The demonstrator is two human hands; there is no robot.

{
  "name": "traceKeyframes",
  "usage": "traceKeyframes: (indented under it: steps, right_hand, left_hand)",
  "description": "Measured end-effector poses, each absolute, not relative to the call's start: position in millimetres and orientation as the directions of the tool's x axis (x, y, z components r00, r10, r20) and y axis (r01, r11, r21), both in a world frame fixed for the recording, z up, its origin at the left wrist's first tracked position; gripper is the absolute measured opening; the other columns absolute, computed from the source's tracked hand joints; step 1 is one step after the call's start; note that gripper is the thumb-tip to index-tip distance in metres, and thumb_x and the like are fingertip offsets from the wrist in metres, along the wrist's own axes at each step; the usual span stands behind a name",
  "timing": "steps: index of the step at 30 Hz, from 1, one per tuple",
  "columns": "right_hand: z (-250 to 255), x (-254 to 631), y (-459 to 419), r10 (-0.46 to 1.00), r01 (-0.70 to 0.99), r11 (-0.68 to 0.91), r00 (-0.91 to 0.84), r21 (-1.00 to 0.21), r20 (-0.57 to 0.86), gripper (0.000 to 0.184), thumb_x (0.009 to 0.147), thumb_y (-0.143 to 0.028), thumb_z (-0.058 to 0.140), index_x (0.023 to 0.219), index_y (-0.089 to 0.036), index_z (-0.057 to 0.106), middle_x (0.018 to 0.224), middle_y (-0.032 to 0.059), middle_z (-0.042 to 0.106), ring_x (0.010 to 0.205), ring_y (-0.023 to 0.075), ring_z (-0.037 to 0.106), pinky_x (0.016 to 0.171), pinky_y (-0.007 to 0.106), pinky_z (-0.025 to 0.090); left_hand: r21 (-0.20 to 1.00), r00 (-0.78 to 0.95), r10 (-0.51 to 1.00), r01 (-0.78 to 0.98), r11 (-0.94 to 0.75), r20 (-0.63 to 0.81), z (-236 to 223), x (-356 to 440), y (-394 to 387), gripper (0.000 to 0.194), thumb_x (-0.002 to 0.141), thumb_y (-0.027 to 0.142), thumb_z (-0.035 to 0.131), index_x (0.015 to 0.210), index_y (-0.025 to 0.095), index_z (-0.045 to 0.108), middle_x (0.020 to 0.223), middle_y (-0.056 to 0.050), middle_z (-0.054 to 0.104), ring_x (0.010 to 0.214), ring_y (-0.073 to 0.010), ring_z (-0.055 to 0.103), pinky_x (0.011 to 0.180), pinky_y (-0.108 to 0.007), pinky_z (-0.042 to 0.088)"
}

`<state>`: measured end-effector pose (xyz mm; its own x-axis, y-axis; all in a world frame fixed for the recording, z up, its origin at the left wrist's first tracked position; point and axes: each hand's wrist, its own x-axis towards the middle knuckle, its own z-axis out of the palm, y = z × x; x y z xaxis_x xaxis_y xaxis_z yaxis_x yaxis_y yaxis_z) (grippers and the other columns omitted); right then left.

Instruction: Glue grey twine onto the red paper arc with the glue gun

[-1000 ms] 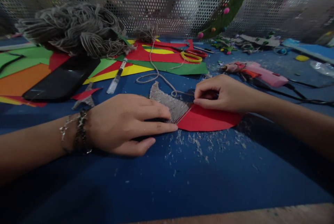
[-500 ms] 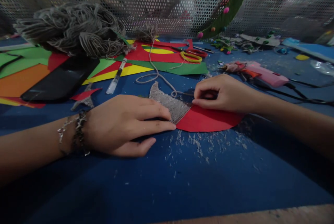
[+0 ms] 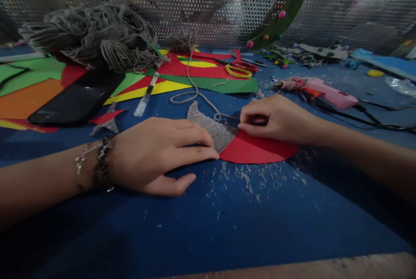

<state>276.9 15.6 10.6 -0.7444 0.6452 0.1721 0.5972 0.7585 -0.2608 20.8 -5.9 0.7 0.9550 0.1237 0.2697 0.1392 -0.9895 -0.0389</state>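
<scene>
On the blue tabletop lies a red paper cutout [image 3: 260,149], its left part covered with close rows of grey yarn [image 3: 214,129]. My left hand [image 3: 162,153] rests flat over the left end, fingers stretched out and the fingertips on the yarn rows. Pinched between thumb and forefinger of my right hand [image 3: 276,116] is a loose yarn strand [image 3: 208,102], at the edge where the rows meet bare red paper. That strand loops back towards a small yarn bundle [image 3: 183,41] behind.
A large heap of grey yarn [image 3: 94,38], a black phone [image 3: 76,99] and a marker [image 3: 146,95] lie at left. Yellow-handled scissors [image 3: 238,71] sit on coloured paper. A pink glue gun [image 3: 331,92] with a black cord lies at right. A perforated metal screen [image 3: 201,10] stands behind.
Both hands hold nearly the same pose. My right hand has shifted very slightly left along the paper; the view has moved a little.
</scene>
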Motion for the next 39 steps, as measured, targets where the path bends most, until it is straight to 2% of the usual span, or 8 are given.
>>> traceKeyframes:
  steps: [10,20,27,31,39]
  right_hand:
    - [8.5,274.5,13.8,0.645,0.607,0.761,-0.745,-0.229,0.168,0.023,0.08,-0.021,0.047,0.058,-0.019,0.041,0.048,-0.0069,0.034,0.044,0.0058,0.029,0.048,0.02,0.025]
    - [8.8,273.7,13.7,0.655,0.62,0.753,-0.741,-0.223,0.15,0.023,0.08,-0.021,0.047,0.058,-0.02,0.039,0.048,-0.0069,0.035,0.044,0.0059,0.03,0.049,0.021,0.024]
    - [8.9,274.2,14.0,0.646,0.611,0.759,-0.749,-0.224,0.149,0.022,0.079,-0.019,0.047,0.059,-0.02,0.039,0.048,-0.0069,0.034,0.044,0.0062,0.029,0.048,0.021,0.024]
    - [9.2,274.6,14.4,0.639,0.608,0.765,-0.756,-0.212,0.14,0.021,0.079,-0.019,0.048,0.059,-0.02,0.039,0.048,-0.0072,0.034,0.044,0.0059,0.03,0.048,0.02,0.024]
    - [9.4,273.4,13.8,0.626,0.598,0.777,-0.766,-0.198,0.143,0.023,0.079,-0.018,0.046,0.059,-0.02,0.035,0.048,-0.0071,0.033,0.043,0.0055,0.029,0.048,0.02,0.024]
  left_hand:
    - [-0.005,0.957,0.156,0.162,-0.987,0.246,0.6,22.6,-8.3,0.035,0.08,0.025,0.048,0.113,0.014,0.053,0.118,-0.012,0.06,0.108,-0.0245,0.056,0.093,-0.037,0.047]
    - [-0.033,0.954,0.108,0.122,-0.992,0.28,-1.4,21.9,-5.4,0.034,0.082,0.029,0.048,0.112,0.015,0.056,0.114,-0.01,0.064,0.106,-0.0262,0.058,0.082,-0.036,0.052]
    - [0.02,0.957,0.162,0.162,-0.987,0.243,-0.1,22.1,-8.3,0.035,0.083,0.028,0.047,0.116,0.02,0.053,0.119,-0.008,0.062,0.11,-0.0241,0.056,0.092,-0.036,0.048]
    - [-0.025,0.966,0.106,0.115,-0.993,0.238,0.6,22.4,-7.4,0.037,0.084,0.028,0.045,0.12,0.019,0.052,0.118,-0.01,0.062,0.108,-0.0255,0.058,0.086,-0.037,0.052]
    - [-0.127,0.968,0.045,0.078,-0.989,0.246,-0.1,22.1,-7.4,0.035,0.088,0.03,0.04,0.111,0.012,0.059,0.115,-0.014,0.064,0.106,-0.0273,0.06,0.081,-0.037,0.055]
